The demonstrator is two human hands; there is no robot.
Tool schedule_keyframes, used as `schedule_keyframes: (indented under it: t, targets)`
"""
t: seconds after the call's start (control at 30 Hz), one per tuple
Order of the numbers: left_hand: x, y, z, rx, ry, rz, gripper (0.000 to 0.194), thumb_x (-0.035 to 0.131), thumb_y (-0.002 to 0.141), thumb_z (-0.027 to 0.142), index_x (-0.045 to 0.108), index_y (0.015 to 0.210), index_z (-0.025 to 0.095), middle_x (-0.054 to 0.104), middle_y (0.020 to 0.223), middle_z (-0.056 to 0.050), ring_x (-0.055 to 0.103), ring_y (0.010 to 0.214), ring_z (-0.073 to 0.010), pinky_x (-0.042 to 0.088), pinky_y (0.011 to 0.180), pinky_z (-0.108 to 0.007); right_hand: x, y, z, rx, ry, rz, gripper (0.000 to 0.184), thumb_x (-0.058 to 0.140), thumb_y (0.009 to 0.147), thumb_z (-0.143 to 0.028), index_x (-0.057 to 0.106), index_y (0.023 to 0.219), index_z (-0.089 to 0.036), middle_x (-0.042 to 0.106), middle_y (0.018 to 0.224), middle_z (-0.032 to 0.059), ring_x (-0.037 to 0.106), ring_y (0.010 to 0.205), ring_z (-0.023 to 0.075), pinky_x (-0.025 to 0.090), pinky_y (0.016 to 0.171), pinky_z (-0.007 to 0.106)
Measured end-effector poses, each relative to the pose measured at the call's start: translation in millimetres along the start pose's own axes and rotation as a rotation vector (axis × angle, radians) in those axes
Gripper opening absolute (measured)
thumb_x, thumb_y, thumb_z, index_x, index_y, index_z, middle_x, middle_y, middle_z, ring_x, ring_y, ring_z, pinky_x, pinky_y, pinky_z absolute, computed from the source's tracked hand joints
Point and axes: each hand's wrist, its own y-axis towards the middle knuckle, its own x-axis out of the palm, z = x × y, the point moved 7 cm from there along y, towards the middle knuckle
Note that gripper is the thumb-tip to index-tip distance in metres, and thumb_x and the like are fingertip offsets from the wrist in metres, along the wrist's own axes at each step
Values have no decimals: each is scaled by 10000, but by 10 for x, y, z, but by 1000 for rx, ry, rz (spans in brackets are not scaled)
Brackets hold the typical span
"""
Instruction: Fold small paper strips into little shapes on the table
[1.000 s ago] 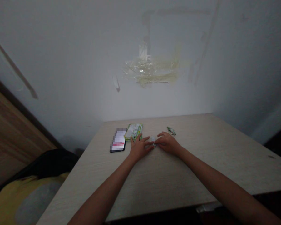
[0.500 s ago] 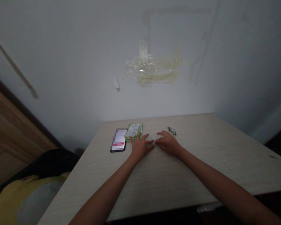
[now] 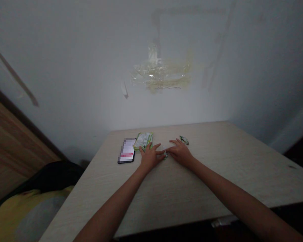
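Between my two hands, on the wooden table [image 3: 192, 188], is a small crumpled green-and-white wrapper [image 3: 166, 155]. My left hand [image 3: 150, 157] has its thumb and index fingertips at the wrapper's left side, with the other fingers spread. Its outer fingers reach the near edge of a stack of green-and-white packets [image 3: 143, 140]. From the other side, my right hand [image 3: 179, 151] pinches the wrapper with thumb and index finger, while its other fingers extend forward. Much of the wrapper is covered by fingertips. Another small crumpled green wrapper [image 3: 184, 140] lies just beyond my right hand.
A phone [image 3: 127, 151] with a lit, blurred screen lies left of the packets. A wall [image 3: 103, 84] with old clear tape [image 3: 164, 75] rises behind the table. Yellow-and-grey fabric [image 3: 35, 211] and a wooden panel [image 3: 10, 144] are at the left.
The view has shifted slightly. My fingertips have moved a little around the small wrapper, and more of its lower end shows. The phone and packets stay in place.
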Motion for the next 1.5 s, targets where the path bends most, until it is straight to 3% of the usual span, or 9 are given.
schedule_keyframes:
  t: [0.23,0.47,0.77,1.27,1.5]
  targets:
    - [-8,0,14,14,-7,-12,297,533,845,613,645,1110,540,458,1476,109,239,1431,-360,-58,1052,-783,27,3,9,5,-16,-16,271,595,875,-160,726,1063,-305,746,1043,44,487,1305,259,306,1118,547]
    - [-36,-11,36,20,-7,-16,293,538,855,584,644,1122,529,459,1476,100,246,1427,-358,-41,1062,-776,12,48,24,35,-36,-4,247,598,875,-147,734,1056,-245,716,1114,110,483,1310,272,317,1120,545]
    - [-62,-47,55,-3,52,27,306,540,854,584,639,1138,527,487,1457,86,283,1414,-347,-39,1082,-759,4,9,62,7,36,46,219,629,830,-147,730,1007,-226,657,1223,126,529,1255,241,356,1098,505]
    - [-42,-25,54,17,0,-12,301,526,862,582,637,1136,528,461,1476,87,249,1429,-357,-50,1057,-781,77,36,82,32,-5,-31,257,558,885,-118,694,1057,-253,725,1058,75,485,1296,264,314,1103,547]
    - [-92,-66,34,-30,1,25,277,533,864,574,674,1092,503,507,1439,71,270,1415,-347,-81,1067,-763,5,17,65,19,58,19,225,602,847,-127,719,1009,-230,651,1205,127,534,1229,240,346,1086,497]
